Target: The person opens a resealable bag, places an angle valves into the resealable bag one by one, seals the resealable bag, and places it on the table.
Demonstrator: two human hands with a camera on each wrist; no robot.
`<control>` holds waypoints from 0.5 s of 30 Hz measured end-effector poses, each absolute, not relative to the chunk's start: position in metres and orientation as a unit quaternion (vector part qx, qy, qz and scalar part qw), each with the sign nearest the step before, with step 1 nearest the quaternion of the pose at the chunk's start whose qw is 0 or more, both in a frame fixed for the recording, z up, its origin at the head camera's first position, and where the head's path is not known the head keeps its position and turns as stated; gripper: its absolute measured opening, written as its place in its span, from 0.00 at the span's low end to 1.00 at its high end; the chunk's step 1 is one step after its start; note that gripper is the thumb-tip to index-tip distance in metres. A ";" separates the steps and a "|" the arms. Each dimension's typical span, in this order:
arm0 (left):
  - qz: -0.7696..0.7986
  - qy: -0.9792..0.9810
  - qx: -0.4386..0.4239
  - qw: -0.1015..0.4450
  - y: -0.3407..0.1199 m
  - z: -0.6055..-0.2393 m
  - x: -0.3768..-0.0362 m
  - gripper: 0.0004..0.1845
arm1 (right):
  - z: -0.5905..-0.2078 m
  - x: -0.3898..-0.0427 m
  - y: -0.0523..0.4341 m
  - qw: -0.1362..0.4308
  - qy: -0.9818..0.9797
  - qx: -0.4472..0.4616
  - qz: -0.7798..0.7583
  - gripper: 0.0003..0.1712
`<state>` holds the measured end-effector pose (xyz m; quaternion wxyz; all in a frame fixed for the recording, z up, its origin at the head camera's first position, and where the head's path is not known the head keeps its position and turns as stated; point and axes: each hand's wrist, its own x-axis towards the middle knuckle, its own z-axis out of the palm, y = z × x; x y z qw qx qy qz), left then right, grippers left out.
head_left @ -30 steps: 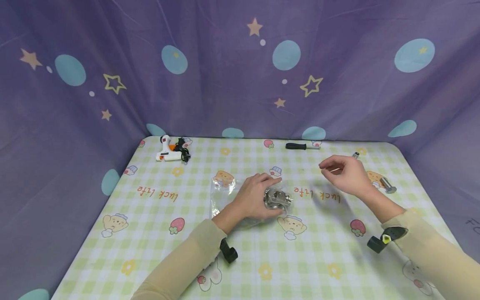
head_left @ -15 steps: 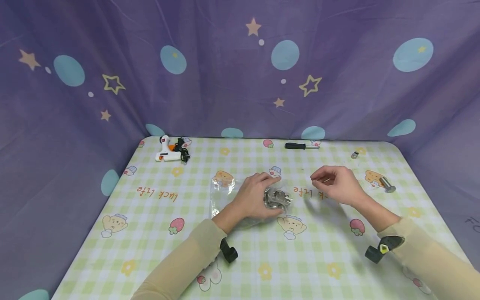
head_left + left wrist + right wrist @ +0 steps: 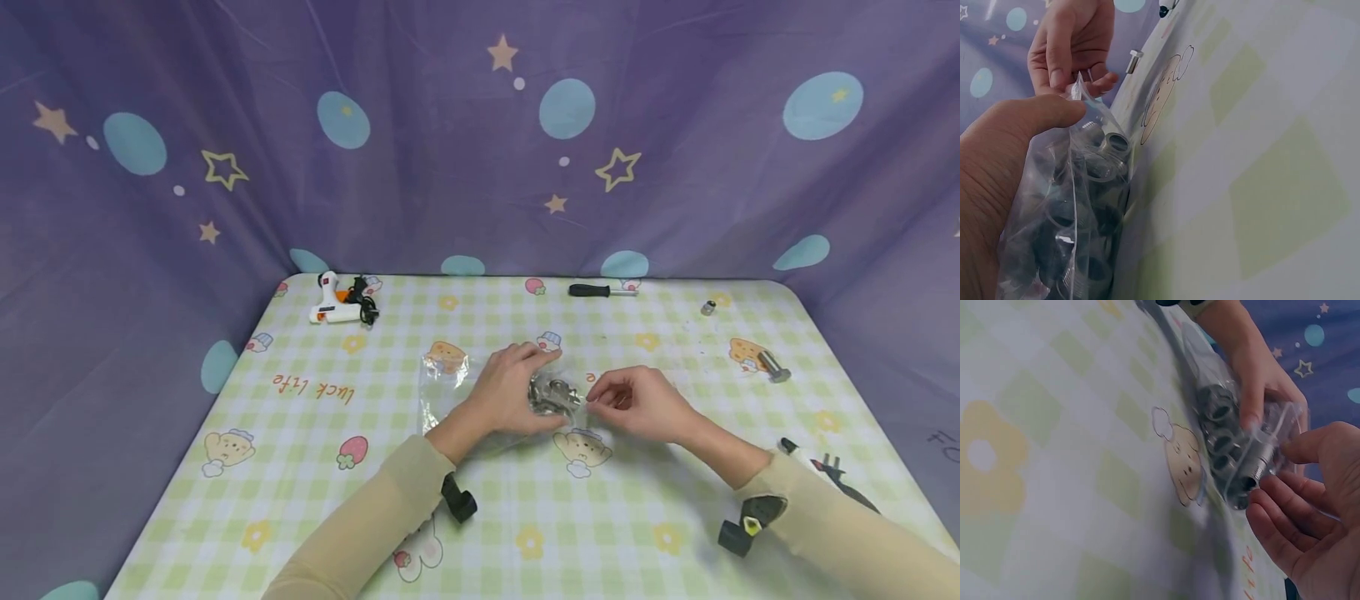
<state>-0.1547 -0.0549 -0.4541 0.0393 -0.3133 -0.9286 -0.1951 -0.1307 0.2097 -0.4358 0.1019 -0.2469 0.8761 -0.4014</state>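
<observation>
A clear plastic bag (image 3: pixel 442 392) filled with silvery threaded metal fittings (image 3: pixel 553 396) lies mid-table. My left hand (image 3: pixel 510 396) holds the bag from above, its thumb (image 3: pixel 1054 112) pressing near the mouth in the left wrist view. My right hand (image 3: pixel 637 404) is at the bag's right end, with thumb and fingers bent on either side of its mouth and a gap between their tips. One short metal fitting (image 3: pixel 1257 462) lies just inside the plastic by the right fingertips (image 3: pixel 1266 481).
A white hot glue gun (image 3: pixel 335 308) with a black cord sits at the back left. Along the back lies a black-handled screwdriver (image 3: pixel 588 291). To the right are a small metal fitting (image 3: pixel 708 308) and a bolt (image 3: pixel 772 367). A black plug (image 3: pixel 831 468) shows beside the right sleeve.
My right hand has moved left and towards me, from above the right side of the table to the bag's mouth. The left hand and bag have stayed in place.
</observation>
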 end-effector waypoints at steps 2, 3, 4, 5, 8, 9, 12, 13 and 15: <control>-0.195 -0.928 -0.314 0.039 -0.055 -0.454 -0.155 0.53 | -0.439 -0.128 0.207 0.108 0.876 -0.250 -0.399 0.02; -0.195 -0.928 -0.315 0.038 -0.054 -0.454 -0.155 0.53 | -0.440 -0.127 0.206 0.112 0.875 -0.250 -0.398 0.02; -0.195 -0.928 -0.315 0.037 -0.054 -0.453 -0.155 0.54 | -0.442 -0.126 0.205 0.116 0.875 -0.250 -0.399 0.02; -0.195 -0.928 -0.315 0.036 -0.054 -0.453 -0.156 0.54 | -0.444 -0.124 0.204 0.121 0.873 -0.249 -0.401 0.03; -0.192 -0.929 -0.315 0.035 -0.054 -0.452 -0.156 0.54 | -0.447 -0.121 0.200 0.139 0.863 -0.244 -0.420 0.04; -0.191 -0.929 -0.315 0.036 -0.053 -0.452 -0.156 0.54 | -0.448 -0.120 0.199 0.144 0.859 -0.241 -0.428 0.04; -0.190 -0.928 -0.319 0.036 -0.053 -0.451 -0.157 0.54 | -0.449 -0.117 0.196 0.149 0.850 -0.233 -0.448 0.04; -0.189 -0.927 -0.320 0.035 -0.053 -0.451 -0.157 0.54 | -0.449 -0.117 0.195 0.149 0.847 -0.231 -0.454 0.04; -0.188 -0.926 -0.325 0.031 -0.054 -0.450 -0.157 0.55 | -0.448 -0.115 0.193 0.145 0.847 -0.226 -0.460 0.04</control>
